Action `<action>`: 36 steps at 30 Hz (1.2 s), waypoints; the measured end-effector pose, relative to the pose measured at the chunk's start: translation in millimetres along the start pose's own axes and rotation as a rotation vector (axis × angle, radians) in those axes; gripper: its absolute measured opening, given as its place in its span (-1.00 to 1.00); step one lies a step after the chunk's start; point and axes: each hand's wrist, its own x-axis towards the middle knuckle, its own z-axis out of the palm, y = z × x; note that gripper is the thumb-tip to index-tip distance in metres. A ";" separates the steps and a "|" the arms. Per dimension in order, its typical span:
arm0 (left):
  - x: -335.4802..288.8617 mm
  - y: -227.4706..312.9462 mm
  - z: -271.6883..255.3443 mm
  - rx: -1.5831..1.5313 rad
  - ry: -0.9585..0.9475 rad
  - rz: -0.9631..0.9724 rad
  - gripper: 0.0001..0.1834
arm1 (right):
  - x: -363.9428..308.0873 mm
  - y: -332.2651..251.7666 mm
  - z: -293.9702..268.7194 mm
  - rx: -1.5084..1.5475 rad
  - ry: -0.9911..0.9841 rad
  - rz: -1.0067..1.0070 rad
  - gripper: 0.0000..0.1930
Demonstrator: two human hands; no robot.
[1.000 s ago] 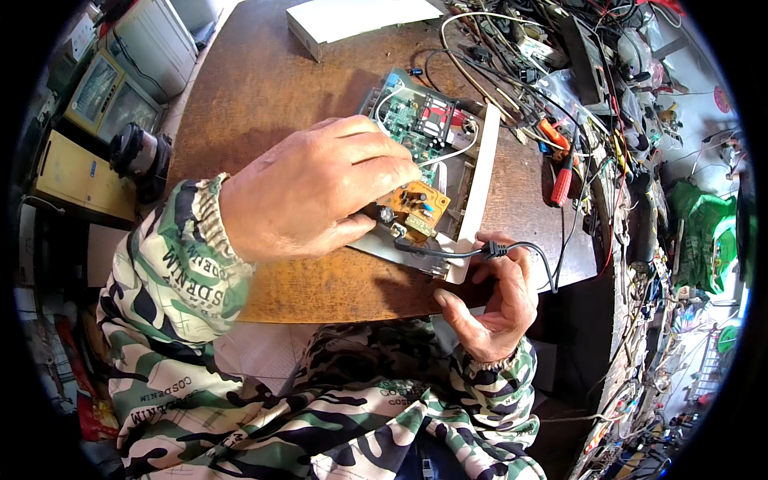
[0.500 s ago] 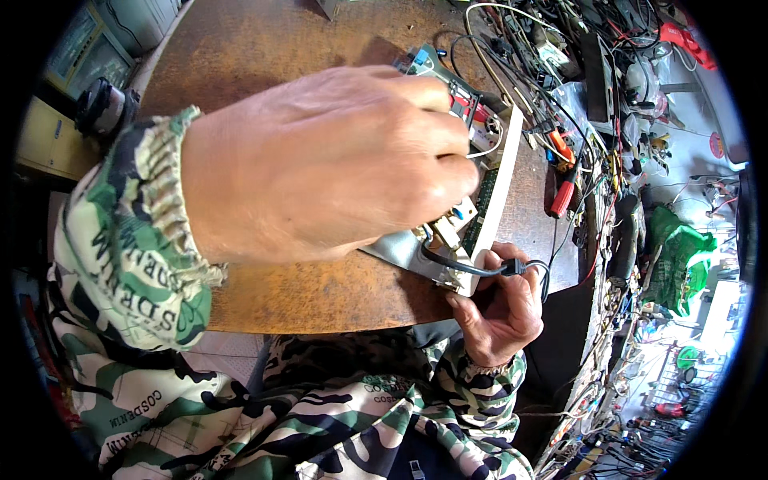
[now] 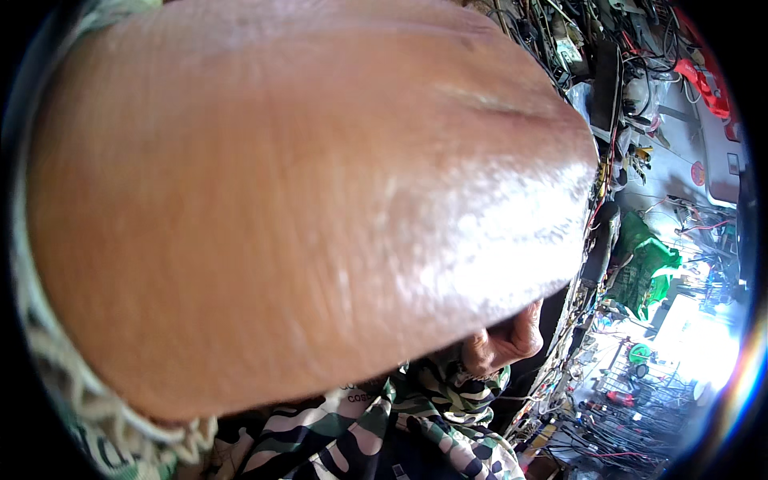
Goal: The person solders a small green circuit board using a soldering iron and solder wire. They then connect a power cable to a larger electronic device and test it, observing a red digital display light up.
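Note:
The back of my left hand (image 3: 320, 200) fills most of the head view, very close up and shining with light toward its right side. Its fingers do not show, so what they touch or hold cannot be seen. Below its lower right edge, part of my right hand (image 3: 506, 349) appears, fingers bent and thumb drawn in. My left hand covers the opened electronic device, whose pale frame edge was in my right hand's grip half a second ago. The tabletop under it is hidden too.
Tangled cables (image 3: 520, 24) and small parts crowd the far right. Farther right lie a green plastic bag (image 3: 644, 264), a red tool (image 3: 704, 84) and a green reel (image 3: 639, 353). A bright light glares at the right rim.
My left hand has come up much closer to the camera, leaving the device and now blocking it from sight. My right hand stays in nearly the same place, its fingers now partly covered.

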 end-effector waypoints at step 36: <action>19.8 -2.2 27.6 0.018 0.199 0.078 -0.74 | 3.4 -2.5 -3.2 -0.018 -0.026 0.018 -0.41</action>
